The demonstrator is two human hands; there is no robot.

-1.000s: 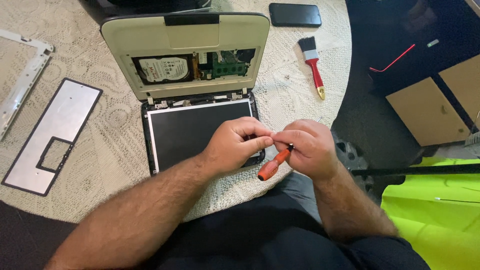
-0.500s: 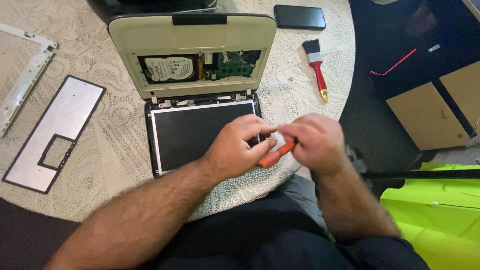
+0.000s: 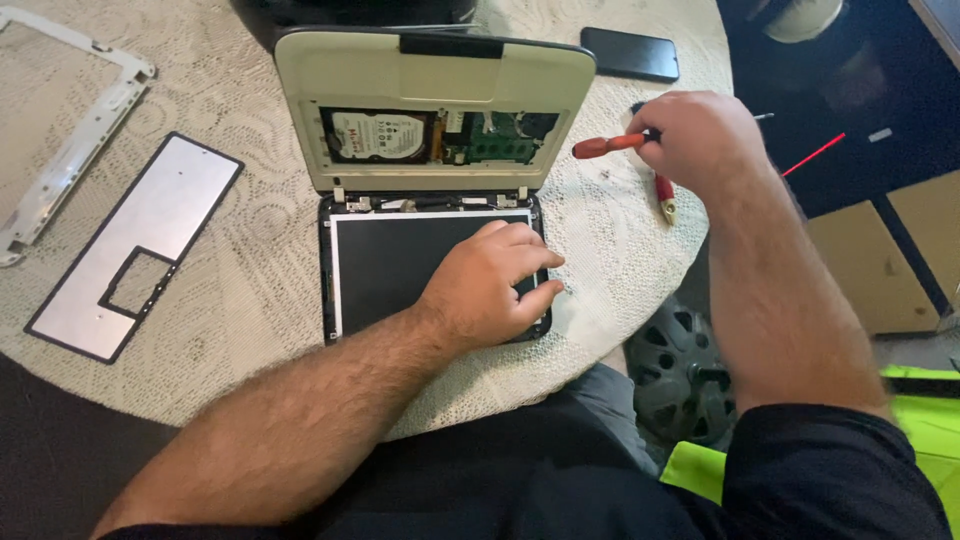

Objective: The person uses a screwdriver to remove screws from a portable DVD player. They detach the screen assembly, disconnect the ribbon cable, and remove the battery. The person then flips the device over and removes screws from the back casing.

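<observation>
Fingers curled shut around an orange-handled screwdriver (image 3: 608,146), the right hand (image 3: 700,140) hovers above the lace tablecloth (image 3: 270,270) at two o'clock. The left hand (image 3: 488,285), fingers loosely spread, presses flat on the dark screen panel (image 3: 390,265) of an opened laptop (image 3: 430,80) at centre; its hard drive (image 3: 378,134) lies exposed. A black phone (image 3: 630,53) rests at one o'clock, a keyboard bezel (image 3: 135,245) at nine.

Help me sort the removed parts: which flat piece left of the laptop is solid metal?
The silver plate with a rectangular cutout; the white frame beyond it is an open outline.
</observation>
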